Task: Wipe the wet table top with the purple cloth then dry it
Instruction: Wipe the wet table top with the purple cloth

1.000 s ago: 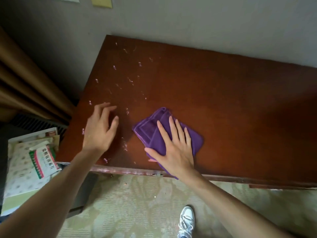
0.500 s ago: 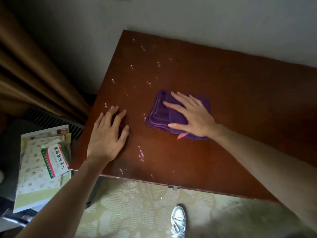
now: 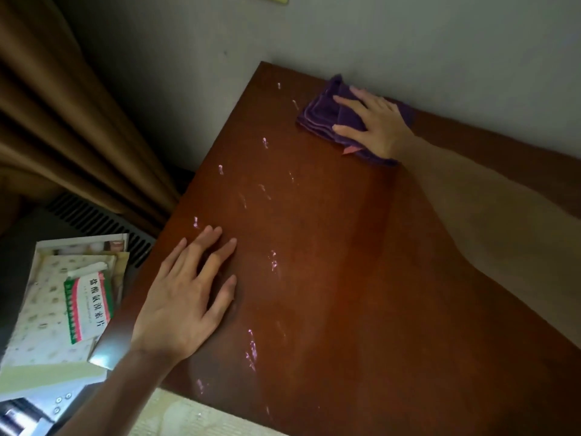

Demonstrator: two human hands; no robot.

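Note:
A folded purple cloth [image 3: 320,114] lies near the far edge of the red-brown table top [image 3: 361,278], close to the wall. My right hand [image 3: 374,124] presses flat on the cloth with fingers spread, covering its right half. My left hand [image 3: 188,291] rests palm down on the table near its left front corner, holding nothing. Several water drops [image 3: 273,262] glint in a band along the left part of the table, between the two hands.
A grey wall [image 3: 408,42] runs behind the table. Brown curtains [image 3: 63,121] hang at the left. Below the table's left edge sits a stack of books and a green-and-red box [image 3: 88,306] beside a vent grille. Pale patterned carpet [image 3: 195,420] shows at the front.
My right hand has slid the purple cloth away from the front edge to the far edge by the wall. My left hand stays flat on the table. The view has shifted left.

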